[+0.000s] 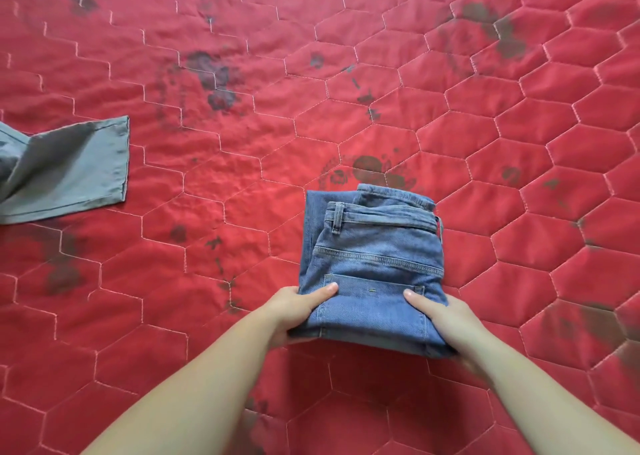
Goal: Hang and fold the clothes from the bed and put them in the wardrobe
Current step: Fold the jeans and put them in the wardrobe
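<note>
Fingers of both hands are curling under the near corners of the folded jeans (374, 267), thumbs pressing on top, so each hand is gripping denim. The red quilted bed cover (519, 125) is carrying two garments: one pair of blue jeans and, well apart at the far left, one grey garment (69, 170), still unfolded. The jeans are lying with their long axis running straight away from the person, waistband farthest. The left hand (294, 312) and right hand (446, 323) are sitting equally near, one per corner.
</note>
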Available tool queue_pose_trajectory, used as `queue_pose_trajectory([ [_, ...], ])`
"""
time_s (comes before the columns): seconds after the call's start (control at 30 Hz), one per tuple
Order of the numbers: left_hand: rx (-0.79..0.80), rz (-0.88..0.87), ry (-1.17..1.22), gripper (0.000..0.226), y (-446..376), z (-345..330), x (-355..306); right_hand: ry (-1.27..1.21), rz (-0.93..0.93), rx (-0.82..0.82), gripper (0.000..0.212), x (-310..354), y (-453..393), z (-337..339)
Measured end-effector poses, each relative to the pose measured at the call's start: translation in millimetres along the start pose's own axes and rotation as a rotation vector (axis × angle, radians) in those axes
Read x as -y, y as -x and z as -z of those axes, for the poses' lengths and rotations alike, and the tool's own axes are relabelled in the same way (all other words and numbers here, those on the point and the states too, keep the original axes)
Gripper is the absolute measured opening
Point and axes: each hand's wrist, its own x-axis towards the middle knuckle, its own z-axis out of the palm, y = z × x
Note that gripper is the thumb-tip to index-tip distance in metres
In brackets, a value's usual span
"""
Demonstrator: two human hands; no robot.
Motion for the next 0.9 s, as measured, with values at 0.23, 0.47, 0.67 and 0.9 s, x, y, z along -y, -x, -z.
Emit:
queue_pose_trajectory([
  [0.23, 0.073, 0.072, 0.049, 0.051, 17, 13, 8, -0.305, -0.273, 0.326, 0.037, -3, 31, 8],
  [0.47, 0.227, 0.070, 0.041, 0.056, 33, 23, 36, -0.251, -0.244, 0.307, 0.057, -2, 29, -5],
  [0.67, 0.391, 0.024, 0.003, 0.044, 59, 44, 15, -0.092, -0.090, 0.302, 0.036, 53, 31, -13],
  [0.9, 0.299, -0.176, 0.118, 0.043, 141, 66, -37, 0.028, 0.284, 0.198, 0.025, 133, 95, -32],
])
